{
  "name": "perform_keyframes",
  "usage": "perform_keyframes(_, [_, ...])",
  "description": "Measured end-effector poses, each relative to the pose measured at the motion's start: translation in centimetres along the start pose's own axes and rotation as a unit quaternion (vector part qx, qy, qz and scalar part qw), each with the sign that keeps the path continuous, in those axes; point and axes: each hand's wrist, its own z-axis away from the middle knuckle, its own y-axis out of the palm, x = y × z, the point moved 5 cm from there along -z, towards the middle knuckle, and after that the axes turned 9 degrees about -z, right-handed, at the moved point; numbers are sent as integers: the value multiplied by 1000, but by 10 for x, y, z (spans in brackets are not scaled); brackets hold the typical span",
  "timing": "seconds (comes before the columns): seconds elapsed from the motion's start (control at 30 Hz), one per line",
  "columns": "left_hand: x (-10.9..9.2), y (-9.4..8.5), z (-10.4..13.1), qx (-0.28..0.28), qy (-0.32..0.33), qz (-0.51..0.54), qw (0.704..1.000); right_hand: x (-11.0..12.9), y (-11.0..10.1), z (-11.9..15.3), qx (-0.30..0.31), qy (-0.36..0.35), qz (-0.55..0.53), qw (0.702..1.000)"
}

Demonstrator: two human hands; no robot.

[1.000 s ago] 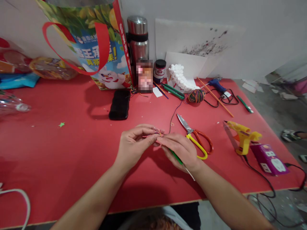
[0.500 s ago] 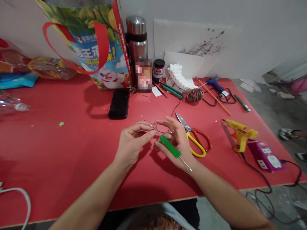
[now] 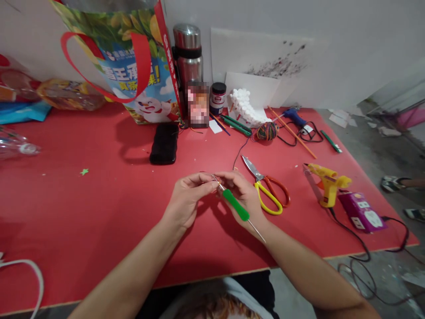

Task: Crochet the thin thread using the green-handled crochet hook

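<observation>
My right hand (image 3: 244, 195) is closed around a green-handled crochet hook (image 3: 235, 204). Its thin metal shaft points down towards my wrist, and the other metal end meets my left fingertips. My left hand (image 3: 187, 195) pinches at that end, where a small bit of thread seems to be; the fingers hide most of it. A dark yarn strand runs from the multicoloured yarn ball (image 3: 267, 131) down to my hands. Just right of my right hand lie scissors (image 3: 267, 188) with one yellow and one red handle.
A yellow glue gun (image 3: 328, 181) and a purple pack (image 3: 361, 212) sit at the right, with cords over the table edge. A black case (image 3: 164, 144), a printed bag (image 3: 142, 66), a steel flask (image 3: 188, 48) and a white piece (image 3: 247, 106) stand farther back.
My right fingers have closed in and come nearer to my left fingertips. The hook's upper metal end now shows between both hands. The view has shifted slightly.
</observation>
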Motion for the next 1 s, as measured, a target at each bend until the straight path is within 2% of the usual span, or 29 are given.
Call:
perform_keyframes(0.13, [3, -1, -2, -19, -38, 28, 999, -5, -2, 1, -59, 99, -70, 991])
perform_keyframes(0.23, [2, -2, -3, -37, -36, 42, 998, -8, -4, 3, -73, 137, -61, 986])
perform_keyframes(0.47, [-1, -5, 0, -54, -45, 28, 997, -10, 0, 3, -26, 146, -23, 989])
perform_keyframes(0.63, [-2, -2, 1, -25, -49, 31, 998, -16, 2, 2, 18, 162, -10, 987])
perform_keyframes(0.73, [-6, -1, 2, -27, -24, 41, 998, -10, -2, 3, 4, 100, 52, 994])
perform_keyframes(0.83, [-11, -1, 2, -32, 3, 41, 999, 5, -3, 6, 18, -16, 136, 990])
perform_keyframes(0.9, [-12, -1, 2, -31, 10, 45, 998, 17, 0, 9, 40, -108, 208, 971])
perform_keyframes(1.0, [-11, 0, 2, -28, 10, 57, 998, 29, 5, 11, 66, -210, 309, 925])
